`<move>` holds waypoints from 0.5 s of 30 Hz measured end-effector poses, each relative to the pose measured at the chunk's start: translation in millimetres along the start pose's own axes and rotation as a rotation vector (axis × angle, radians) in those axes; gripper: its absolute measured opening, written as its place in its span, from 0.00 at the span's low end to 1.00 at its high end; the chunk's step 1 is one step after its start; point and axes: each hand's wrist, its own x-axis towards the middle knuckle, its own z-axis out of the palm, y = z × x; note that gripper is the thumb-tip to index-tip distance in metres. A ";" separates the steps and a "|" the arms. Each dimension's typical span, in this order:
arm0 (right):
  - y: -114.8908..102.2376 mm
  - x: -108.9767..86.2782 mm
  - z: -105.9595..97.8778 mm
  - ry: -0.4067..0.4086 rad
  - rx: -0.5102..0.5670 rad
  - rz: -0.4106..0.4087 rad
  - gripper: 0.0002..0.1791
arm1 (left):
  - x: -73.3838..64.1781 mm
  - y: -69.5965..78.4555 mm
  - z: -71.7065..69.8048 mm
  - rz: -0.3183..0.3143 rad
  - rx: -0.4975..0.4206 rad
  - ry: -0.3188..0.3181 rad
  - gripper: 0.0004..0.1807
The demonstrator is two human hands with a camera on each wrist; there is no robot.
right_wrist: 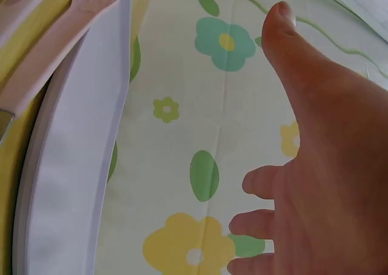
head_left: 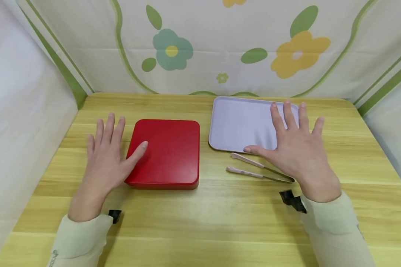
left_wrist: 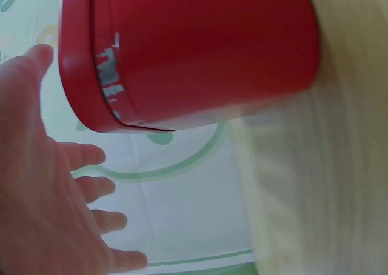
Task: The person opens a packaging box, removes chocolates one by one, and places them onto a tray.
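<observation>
Pale sleeves (head_left: 78, 241) nearest me, fingers (head_left: 289, 114) spread on both hands, gripping nothing.
I hold the left hand (head_left: 105, 163) by the lidded red box (head_left: 167, 152) on the desk (head_left: 200, 226), the right hand (head_left: 300, 152) above the lavender tray (head_left: 240, 122) and pink-ended tongs (head_left: 247, 173); I'd guess they're split left and right so each hand has something within easy reach.

White flower-print cloth (head_left: 214, 44) behind a wood-grain table (head_left: 200, 226)
</observation>
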 end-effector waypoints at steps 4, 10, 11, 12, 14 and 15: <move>-4.3 0.4 3.3 0.006 0.035 -0.042 0.78 | -4.1 -4.3 -0.1 0.019 -0.087 -0.004 0.53; -20.1 -0.8 9.5 -0.084 0.166 -0.121 0.80 | -13.4 -9.0 -2.3 0.006 -0.264 -0.101 0.56; -23.8 -0.8 10.9 -0.094 0.181 -0.138 0.80 | -15.1 -10.2 -2.4 0.003 -0.293 -0.115 0.56; -27.9 -0.9 12.6 -0.103 0.194 -0.155 0.80 | -16.9 -11.5 -2.4 -0.001 -0.322 -0.129 0.57; -37.3 -1.5 16.4 -0.113 0.210 -0.195 0.80 | -21.0 -14.9 -1.8 -0.005 -0.366 -0.151 0.60; -42.4 -2.0 18.4 -0.114 0.215 -0.213 0.80 | -23.0 -16.9 -1.3 -0.004 -0.385 -0.160 0.60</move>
